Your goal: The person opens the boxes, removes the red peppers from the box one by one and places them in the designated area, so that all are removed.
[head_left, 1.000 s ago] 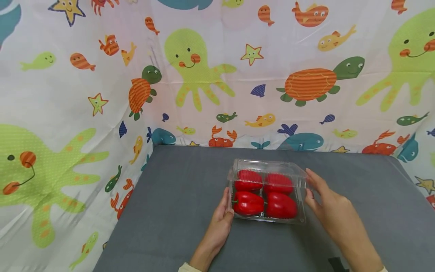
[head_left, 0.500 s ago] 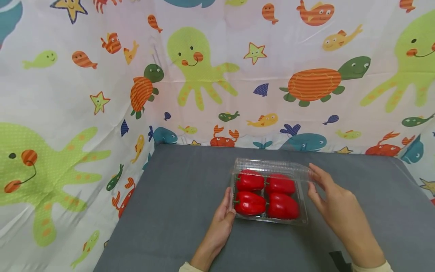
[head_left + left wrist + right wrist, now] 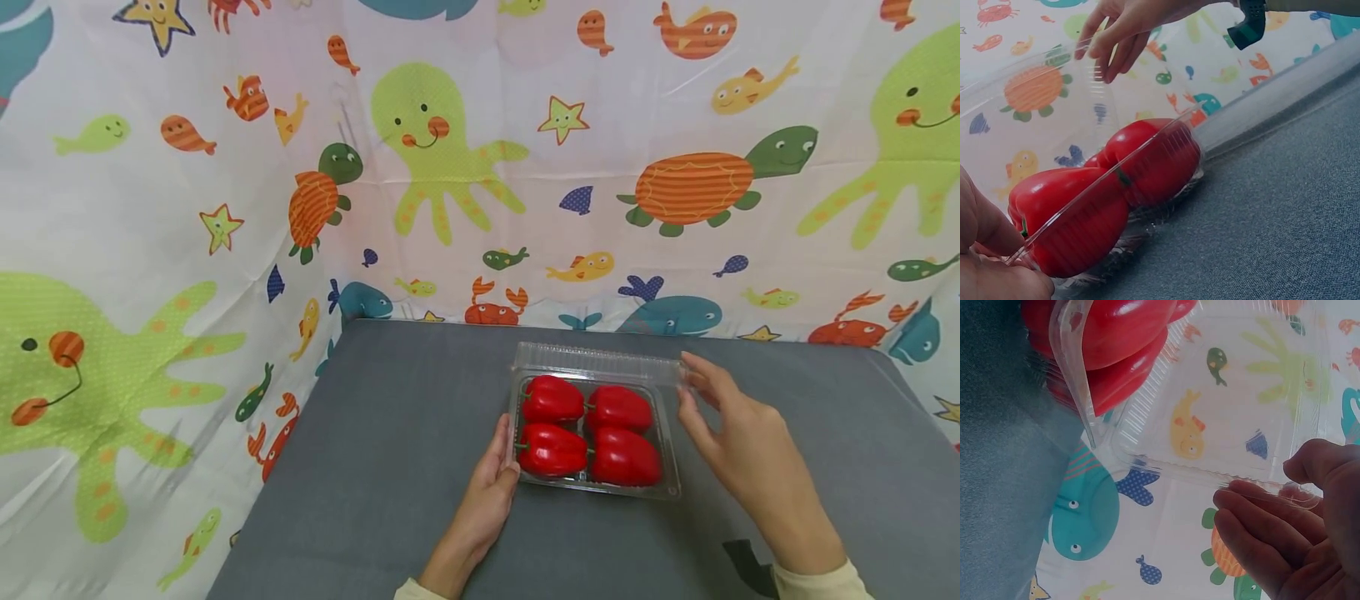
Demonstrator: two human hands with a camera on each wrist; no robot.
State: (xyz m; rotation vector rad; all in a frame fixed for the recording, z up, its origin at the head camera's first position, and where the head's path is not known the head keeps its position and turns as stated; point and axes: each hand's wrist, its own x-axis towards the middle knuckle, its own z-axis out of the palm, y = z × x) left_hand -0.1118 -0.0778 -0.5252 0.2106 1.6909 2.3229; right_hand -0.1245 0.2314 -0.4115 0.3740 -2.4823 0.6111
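Note:
A clear plastic clamshell box (image 3: 633,491) stands on the table with several red bell peppers (image 3: 551,450) in its base. Its hinged lid (image 3: 600,360) is tilted up at the far side. At the base's left wall, my left hand (image 3: 483,504) holds the rim; the left wrist view shows thumb (image 3: 988,219) and finger pinching it beside a pepper (image 3: 1079,225). My right hand (image 3: 753,454) pinches the lid's right edge. In the right wrist view, thumb and fingers of that hand (image 3: 1297,531) lie on either side of the lid's corner.
A grey cloth (image 3: 390,433) covers the table. Behind and to the left hangs a white curtain (image 3: 465,267) printed with sea animals. A black strap (image 3: 746,562) hangs by the right wrist.
The lid has swung up and back, away from the peppers, with my right hand moving slightly farther off along with it. My left hand keeps its hold on the base.

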